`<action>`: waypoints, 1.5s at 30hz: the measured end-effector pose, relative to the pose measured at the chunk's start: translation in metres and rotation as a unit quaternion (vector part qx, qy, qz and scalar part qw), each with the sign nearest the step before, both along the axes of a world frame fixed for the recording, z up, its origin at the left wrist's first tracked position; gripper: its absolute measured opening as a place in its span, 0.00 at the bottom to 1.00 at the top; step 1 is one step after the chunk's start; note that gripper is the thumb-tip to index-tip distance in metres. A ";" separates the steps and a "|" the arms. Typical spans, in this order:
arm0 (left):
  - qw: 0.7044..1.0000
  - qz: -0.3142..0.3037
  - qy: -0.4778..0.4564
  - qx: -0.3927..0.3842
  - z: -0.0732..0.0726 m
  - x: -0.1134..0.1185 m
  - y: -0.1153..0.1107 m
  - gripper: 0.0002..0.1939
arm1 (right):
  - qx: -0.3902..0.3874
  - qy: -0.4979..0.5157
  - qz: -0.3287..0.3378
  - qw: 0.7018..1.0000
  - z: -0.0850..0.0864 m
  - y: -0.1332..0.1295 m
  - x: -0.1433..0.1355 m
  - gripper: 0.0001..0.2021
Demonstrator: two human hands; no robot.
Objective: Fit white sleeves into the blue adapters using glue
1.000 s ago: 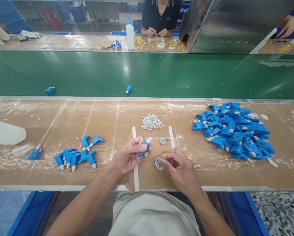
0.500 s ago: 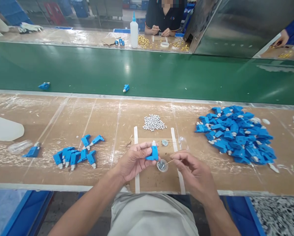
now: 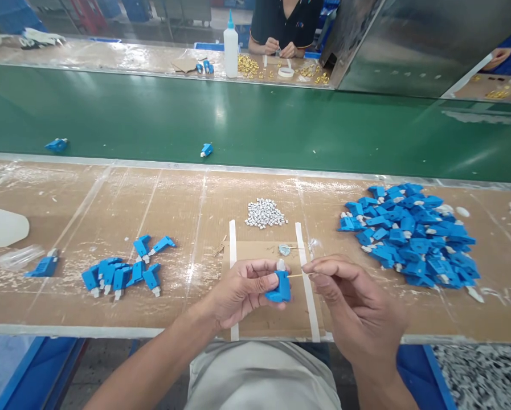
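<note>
My left hand (image 3: 240, 293) is closed on a blue plastic piece (image 3: 282, 288) with a whitish tip pointing up, above the cardboard mat (image 3: 255, 253). In my right hand (image 3: 360, 304), thumb and fingers pinch a thin wooden stick (image 3: 295, 276). The stick's end reaches the upper part of the blue piece, below the whitish tip. Behind the held piece, the small clear cup is hidden. Just beyond my hands lies a small round dish with bluish contents (image 3: 284, 250). Farther back sits a pile of small grey-white parts (image 3: 265, 213).
A large heap of blue pieces (image 3: 409, 236) lies to the right, and several more (image 3: 121, 273) lie left. Beyond the table edge runs a green conveyor belt (image 3: 152, 114) carrying two blue pieces. Across it, a co-worker (image 3: 281, 34) handles small parts near a white bottle (image 3: 231, 51).
My left hand has moved the blue piece slightly right and down, over the clear cup. The stick has come up from the cup to the piece. The belt's pieces have shifted left.
</note>
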State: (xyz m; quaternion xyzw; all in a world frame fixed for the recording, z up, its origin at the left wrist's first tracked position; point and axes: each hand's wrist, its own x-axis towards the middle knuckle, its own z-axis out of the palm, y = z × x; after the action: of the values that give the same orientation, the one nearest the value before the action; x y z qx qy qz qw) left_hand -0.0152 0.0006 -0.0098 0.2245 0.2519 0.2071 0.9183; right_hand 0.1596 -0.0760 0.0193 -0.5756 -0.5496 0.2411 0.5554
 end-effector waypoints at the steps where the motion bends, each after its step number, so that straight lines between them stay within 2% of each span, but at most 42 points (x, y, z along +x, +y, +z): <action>1: 1.000 -0.002 0.000 0.002 0.000 0.000 0.000 0.18 | -0.002 -0.002 0.001 1.000 -0.001 0.001 0.000 0.06; 6: 1.000 -0.002 0.002 0.001 -0.003 0.000 0.000 0.16 | -0.010 -0.016 0.015 1.000 -0.004 0.002 0.001 0.07; 12: 1.000 0.007 0.000 -0.004 -0.009 0.001 -0.001 0.15 | 0.021 -0.096 0.046 0.994 0.000 0.002 0.001 0.09; 18: 1.000 0.011 0.011 0.004 -0.009 0.004 -0.002 0.15 | 0.025 -0.159 0.050 0.986 0.000 0.001 0.000 0.10; 20: 1.000 0.016 0.015 0.003 -0.010 0.004 -0.002 0.15 | 0.021 -0.141 0.054 0.988 0.000 0.001 0.001 0.10; 23: 0.999 0.025 0.021 0.004 -0.011 -0.001 0.001 0.16 | 0.013 -0.048 0.016 0.999 -0.002 0.001 0.006 0.08; 26: 0.999 0.047 0.024 0.005 -0.010 -0.009 0.005 0.15 | -0.027 -0.013 0.001 1.000 -0.009 -0.002 0.012 0.05; 32: 0.995 0.089 0.042 -0.014 -0.013 -0.019 0.010 0.16 | -0.139 -0.032 0.107 0.984 -0.034 -0.007 0.012 0.06; 35: 0.995 0.092 0.029 -0.016 -0.013 -0.020 0.011 0.15 | -0.154 -0.043 0.083 0.984 -0.043 0.010 0.019 0.07; 39: 0.994 0.099 0.026 -0.026 -0.010 -0.021 0.012 0.14 | -0.113 -0.209 0.038 0.971 -0.056 0.061 0.044 0.07; 42: 0.993 0.108 0.031 -0.029 -0.010 -0.023 0.013 0.14 | -0.086 -0.295 0.038 0.951 -0.064 0.097 0.057 0.06; 45: 0.992 0.113 0.034 -0.038 -0.013 -0.025 0.013 0.15 | -0.086 -0.332 0.054 0.938 -0.070 0.115 0.058 0.06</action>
State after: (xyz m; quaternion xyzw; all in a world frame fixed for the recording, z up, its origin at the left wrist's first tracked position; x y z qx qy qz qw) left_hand -0.0403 0.0139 -0.0224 0.1668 0.3148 0.2921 0.8876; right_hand 0.2179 0.0389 -0.0506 -0.6377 -0.7104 0.1123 0.2759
